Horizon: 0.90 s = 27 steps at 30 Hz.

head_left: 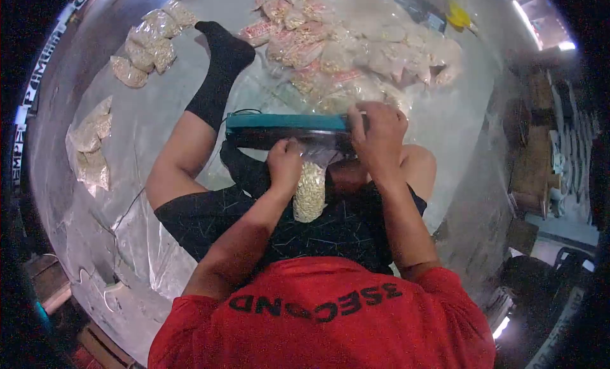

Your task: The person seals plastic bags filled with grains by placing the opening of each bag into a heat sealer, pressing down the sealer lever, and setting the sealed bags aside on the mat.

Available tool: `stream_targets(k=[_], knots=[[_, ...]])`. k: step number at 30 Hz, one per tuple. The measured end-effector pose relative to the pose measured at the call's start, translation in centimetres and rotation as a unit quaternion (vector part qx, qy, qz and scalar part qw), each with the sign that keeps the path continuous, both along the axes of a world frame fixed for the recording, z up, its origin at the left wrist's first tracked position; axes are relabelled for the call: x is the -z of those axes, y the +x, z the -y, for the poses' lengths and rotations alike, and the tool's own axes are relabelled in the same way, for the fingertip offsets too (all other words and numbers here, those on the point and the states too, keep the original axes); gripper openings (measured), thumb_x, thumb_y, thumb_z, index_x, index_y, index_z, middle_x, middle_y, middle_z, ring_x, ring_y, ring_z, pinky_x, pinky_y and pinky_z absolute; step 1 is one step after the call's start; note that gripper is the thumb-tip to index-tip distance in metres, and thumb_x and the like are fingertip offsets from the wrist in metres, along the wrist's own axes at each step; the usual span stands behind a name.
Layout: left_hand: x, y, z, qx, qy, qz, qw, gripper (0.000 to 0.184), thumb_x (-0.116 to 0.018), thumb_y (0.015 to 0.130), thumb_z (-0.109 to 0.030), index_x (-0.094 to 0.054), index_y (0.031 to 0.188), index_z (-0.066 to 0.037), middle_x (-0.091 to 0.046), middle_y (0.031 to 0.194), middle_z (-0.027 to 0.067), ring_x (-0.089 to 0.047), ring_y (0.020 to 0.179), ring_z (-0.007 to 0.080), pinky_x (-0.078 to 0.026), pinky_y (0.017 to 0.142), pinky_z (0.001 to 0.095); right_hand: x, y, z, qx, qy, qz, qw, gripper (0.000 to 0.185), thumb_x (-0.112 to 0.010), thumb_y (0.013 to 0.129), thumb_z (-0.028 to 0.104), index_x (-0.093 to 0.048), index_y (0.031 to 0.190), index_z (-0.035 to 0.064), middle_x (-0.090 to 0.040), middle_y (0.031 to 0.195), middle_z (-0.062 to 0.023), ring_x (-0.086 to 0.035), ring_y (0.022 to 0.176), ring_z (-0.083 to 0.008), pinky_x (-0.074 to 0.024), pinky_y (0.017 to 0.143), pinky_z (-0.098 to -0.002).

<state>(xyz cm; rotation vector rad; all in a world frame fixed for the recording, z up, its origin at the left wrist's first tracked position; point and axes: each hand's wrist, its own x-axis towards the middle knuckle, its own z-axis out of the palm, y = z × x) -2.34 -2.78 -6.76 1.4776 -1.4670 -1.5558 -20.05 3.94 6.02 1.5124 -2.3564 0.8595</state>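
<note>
Between my legs stands a bag sealer (273, 121), a long device with a teal top bar and a dark lower side. A clear plastic bag (309, 192) filled with pale beans or nuts hangs at its near side, its top up against the sealer. My left hand (284, 164) is closed in a pinch at the bag's upper left edge. My right hand (380, 135) curls its fingers over the right end of the sealer. The sealer's jaw and the bag's mouth are partly hidden.
Past the sealer lies a large heap of filled clear bags (343, 48), some with red print. More filled bags (149, 45) lie at the upper left, and others (92, 143) at the far left. A yellow item (457, 16) is at the back right. A grey sheet (127, 210) covers the floor.
</note>
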Motion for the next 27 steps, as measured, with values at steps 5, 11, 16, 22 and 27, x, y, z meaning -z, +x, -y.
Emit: stream_targets(k=[5,11,16,22,27], knots=[[1.7,-0.6,-0.3,-0.024,-0.04,-0.018,0.999,0.026,-0.058,0.097,-0.02,-0.069,0.094,0.004,-0.07,0.082,0.0158,-0.065,0.075,0.0223,-0.05,0.072,0.0377,3.4,-1.0,-0.2,0.028,0.116,0.0,0.993,0.027,-0.06,0.096,0.032,-0.072,0.101,0.0093,-0.07,0.102,-0.0112,-0.064,0.101,-0.0322,-0.037,0.101,-0.0557],[-0.2,-0.3,0.0,-0.022,0.007,-0.002,1.0,0.023,-0.055,0.096,-0.015,-0.07,0.099,0.002,-0.072,0.088,0.016,-0.067,0.081,0.0228,-0.051,0.076,0.0372,6.8,-1.7,0.4,0.008,0.134,0.012,0.991,0.036,-0.052,0.099,0.039,-0.07,0.109,0.0091,-0.068,0.111,-0.0142,-0.061,0.109,-0.036,-0.0356,0.103,-0.0608],[0.4,-0.5,0.0,-0.025,0.063,-0.037,0.997,0.024,-0.052,0.095,-0.014,-0.069,0.102,0.002,-0.071,0.088,0.0174,-0.067,0.08,0.0228,-0.051,0.076,0.0374,5.3,-2.5,0.1,-0.042,0.29,0.019,0.956,0.062,-0.054,0.095,0.053,-0.054,0.138,0.0088,-0.049,0.143,-0.0213,-0.044,0.133,-0.0432,-0.03,0.107,-0.0645],[-1.1,-0.4,0.1,-0.036,0.126,-0.031,0.991,0.022,-0.054,0.099,-0.014,-0.068,0.1,0.002,-0.071,0.087,0.0109,-0.063,0.08,0.0169,-0.05,0.076,0.0354,3.0,-4.4,1.8,-0.113,0.468,0.091,0.871,0.109,-0.068,0.073,0.076,-0.032,0.155,0.0131,-0.022,0.16,-0.0254,-0.022,0.146,-0.0523,-0.0166,0.114,-0.0728],[-0.8,-0.3,0.1,-0.032,0.131,-0.058,0.989,0.023,-0.054,0.102,-0.017,-0.069,0.101,0.001,-0.071,0.09,0.0081,-0.063,0.084,0.0144,-0.051,0.08,0.0325,2.4,-5.1,3.2,-0.17,0.531,0.096,0.825,0.123,-0.079,0.067,0.07,-0.023,0.156,0.0057,-0.018,0.157,-0.0329,-0.017,0.146,-0.0546,-0.0188,0.117,-0.0655]])
